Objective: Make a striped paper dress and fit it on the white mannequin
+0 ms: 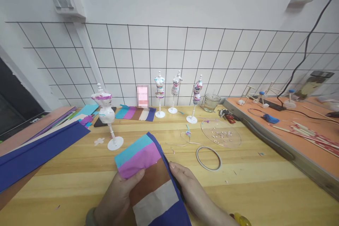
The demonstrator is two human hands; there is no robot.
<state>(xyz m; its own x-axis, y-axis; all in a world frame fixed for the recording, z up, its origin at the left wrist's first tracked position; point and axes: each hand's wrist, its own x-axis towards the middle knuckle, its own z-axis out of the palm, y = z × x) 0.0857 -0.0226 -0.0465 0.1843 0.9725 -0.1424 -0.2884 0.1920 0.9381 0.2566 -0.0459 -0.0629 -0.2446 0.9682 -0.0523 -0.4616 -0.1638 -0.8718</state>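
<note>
A fan of coloured paper strips point(148, 176) (teal, pink-purple, brown, white, dark blue) is held low over the wooden table point(254, 190). My left hand point(116, 197) grips it from the left, thumb on the purple strip. My right hand point(194, 192) holds its right edge along the dark blue strip, fingers closed on it. A small white mannequin on a stand point(106, 114), trimmed in pink, stands just behind the paper to the left.
Three more decorated mannequins point(174, 93) stand by the wire grid wall, beside a second fan of strips point(136, 113). Long paper sheets point(39, 148) lie at left. A ring point(208, 158), a clear dish of beads point(221, 133), a glass jar point(211, 102) and an orange mat point(304, 141) sit at right.
</note>
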